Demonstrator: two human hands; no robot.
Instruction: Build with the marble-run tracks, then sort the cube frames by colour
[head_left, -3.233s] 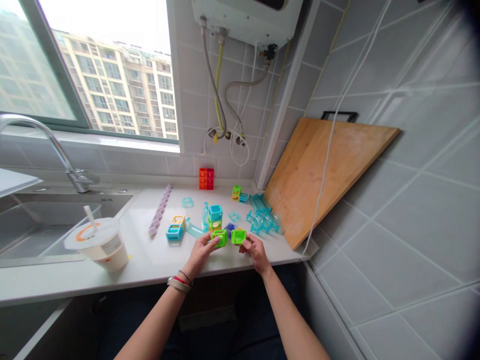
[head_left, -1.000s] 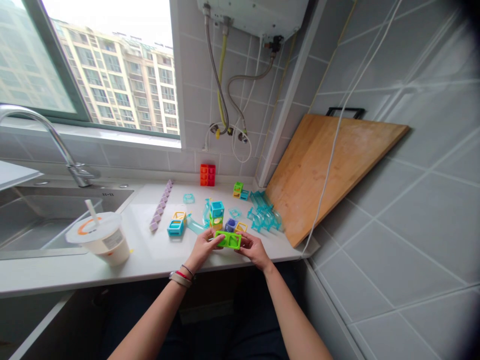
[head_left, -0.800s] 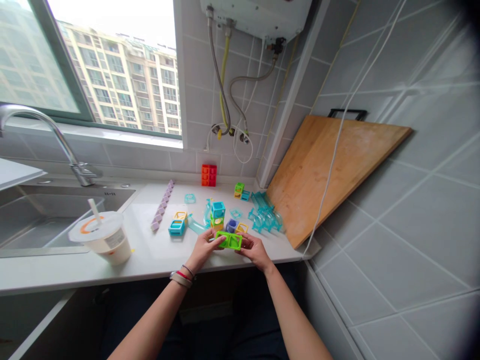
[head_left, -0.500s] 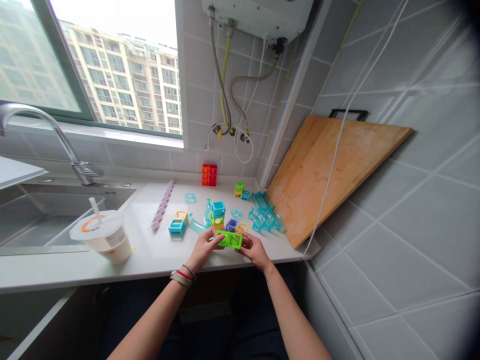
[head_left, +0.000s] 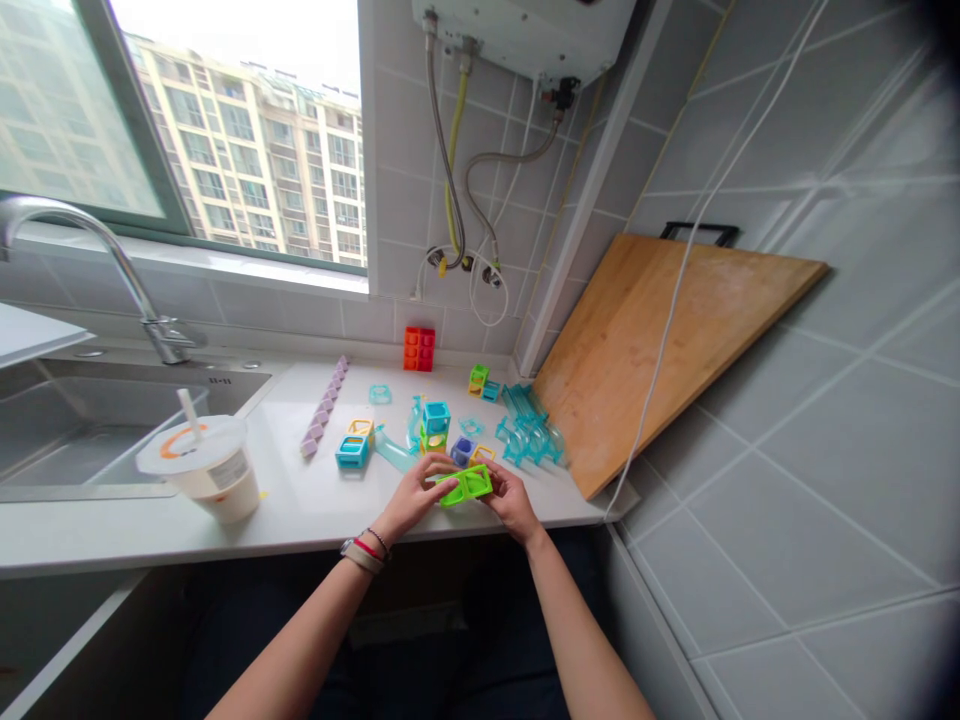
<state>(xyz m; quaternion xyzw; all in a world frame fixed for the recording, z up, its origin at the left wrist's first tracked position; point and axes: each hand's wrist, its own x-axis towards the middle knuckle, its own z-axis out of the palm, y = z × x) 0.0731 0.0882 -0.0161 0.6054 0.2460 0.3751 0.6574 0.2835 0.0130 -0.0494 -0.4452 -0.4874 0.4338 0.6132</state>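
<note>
Both hands, left hand (head_left: 411, 497) and right hand (head_left: 511, 500), pinch green block pair (head_left: 466, 486), forearms converging

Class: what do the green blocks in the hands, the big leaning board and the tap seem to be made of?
Green blocks: likely plastic, bright even colour, slight gloss.
Board: probably wood or bamboo, tan with faint grain.
Tap: metal, shiny silvery reflections.

A bright green plastic block pair (head_left: 466, 486), 2 red-orange plastic cubes (head_left: 419, 349), a lilac zigzag plastic strip (head_left: 323, 408), and a white lidded paper cup (head_left: 201, 476) marked orange.
</note>
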